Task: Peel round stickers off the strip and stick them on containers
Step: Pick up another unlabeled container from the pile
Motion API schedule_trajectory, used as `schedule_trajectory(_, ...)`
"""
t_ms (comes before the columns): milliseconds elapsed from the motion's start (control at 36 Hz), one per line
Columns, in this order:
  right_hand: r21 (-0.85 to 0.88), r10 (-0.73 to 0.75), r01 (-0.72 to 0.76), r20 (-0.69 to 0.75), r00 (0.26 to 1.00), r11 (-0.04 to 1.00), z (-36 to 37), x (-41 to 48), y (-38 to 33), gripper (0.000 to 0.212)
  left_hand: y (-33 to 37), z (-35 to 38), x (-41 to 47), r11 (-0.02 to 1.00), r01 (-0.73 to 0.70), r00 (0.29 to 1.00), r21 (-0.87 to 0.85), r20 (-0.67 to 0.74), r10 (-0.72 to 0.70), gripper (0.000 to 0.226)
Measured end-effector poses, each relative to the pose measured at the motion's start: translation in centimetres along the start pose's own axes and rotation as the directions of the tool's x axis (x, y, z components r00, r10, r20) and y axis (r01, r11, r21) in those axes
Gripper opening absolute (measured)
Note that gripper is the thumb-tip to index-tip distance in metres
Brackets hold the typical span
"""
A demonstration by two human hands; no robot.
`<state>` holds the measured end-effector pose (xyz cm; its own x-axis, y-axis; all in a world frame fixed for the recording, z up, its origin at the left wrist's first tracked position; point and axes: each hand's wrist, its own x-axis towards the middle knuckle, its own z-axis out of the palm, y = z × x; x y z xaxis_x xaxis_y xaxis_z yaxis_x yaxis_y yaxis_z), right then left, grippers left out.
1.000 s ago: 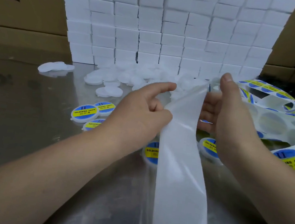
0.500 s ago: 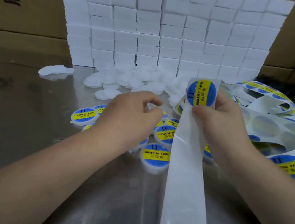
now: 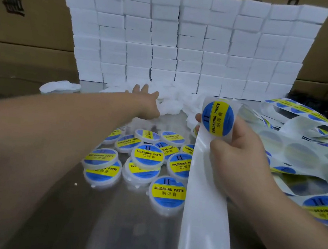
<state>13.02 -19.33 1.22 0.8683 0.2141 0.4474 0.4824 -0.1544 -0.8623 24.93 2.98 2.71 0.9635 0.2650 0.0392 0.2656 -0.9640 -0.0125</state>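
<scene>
My right hand (image 3: 238, 152) pinches the white backing strip (image 3: 206, 212) just below a round blue and yellow sticker (image 3: 217, 118) at its top end. The strip hangs down toward me. My left hand (image 3: 147, 101) is stretched far forward with fingers spread over the heap of plain white round containers (image 3: 171, 104) at the back. Several labelled containers (image 3: 147, 156) lie clustered on the table between my arms.
A wall of stacked white boxes (image 3: 189, 44) stands behind the heap, with cardboard cartons (image 3: 28, 14) beyond. Used strip with empty round holes and more stickers (image 3: 300, 153) coils at the right. A few white lids (image 3: 60, 87) lie at the back left on the shiny metal table (image 3: 104, 231).
My left hand left the strip and reached forward to the pile of plain containers. The right hand turned the strip so the sticker stands up at its top.
</scene>
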Motion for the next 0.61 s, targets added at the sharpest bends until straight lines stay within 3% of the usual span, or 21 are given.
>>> schedule_trajectory(56,-0.003,0.004,-0.004,0.01,1.0,1.0,0.0,0.0,0.1,0.049,0.5,0.8,0.9,0.999,0.001,1.0,0.054,0.023,-0.002,0.067)
schedule_trajectory(139,-0.016,0.005,-0.005,0.023,1.0,1.0,0.0,-0.1,0.2,0.045,1.2,1.1,1.2,0.998,-0.043,0.998,0.034,0.037,0.042,0.038)
schedule_trajectory(222,-0.015,-0.012,0.012,0.01,1.0,1.0,-0.2,-0.1,0.2,0.043,1.5,0.8,0.9,0.991,-0.09,0.994,0.097,-0.056,0.095,0.018)
schedule_trajectory(306,0.018,-0.028,0.028,0.021,0.999,0.999,-0.1,-0.2,0.0,0.046,1.5,0.6,0.9,0.991,-0.065,0.981,0.113,-0.173,0.085,0.017)
schedule_trajectory(444,-0.037,-0.047,0.047,0.023,0.999,0.998,0.1,-0.1,0.0,0.044,1.0,-0.8,0.8,0.99,-0.034,0.925,-0.14,-0.38,-0.022,0.016)
schedule_trajectory(500,-0.056,-0.048,0.049,0.019,0.999,0.997,0.2,-0.1,0.0,0.041,1.0,-1.5,0.1,0.968,-0.065,0.907,-0.241,-0.419,-0.043,0.01)
schedule_trajectory(611,-0.108,-0.029,0.032,0.025,0.999,0.994,0.3,-0.1,0.0,0.033,1.2,-2.6,-2.3,0.886,-0.127,0.884,-0.446,-0.455,-0.102,0.023)
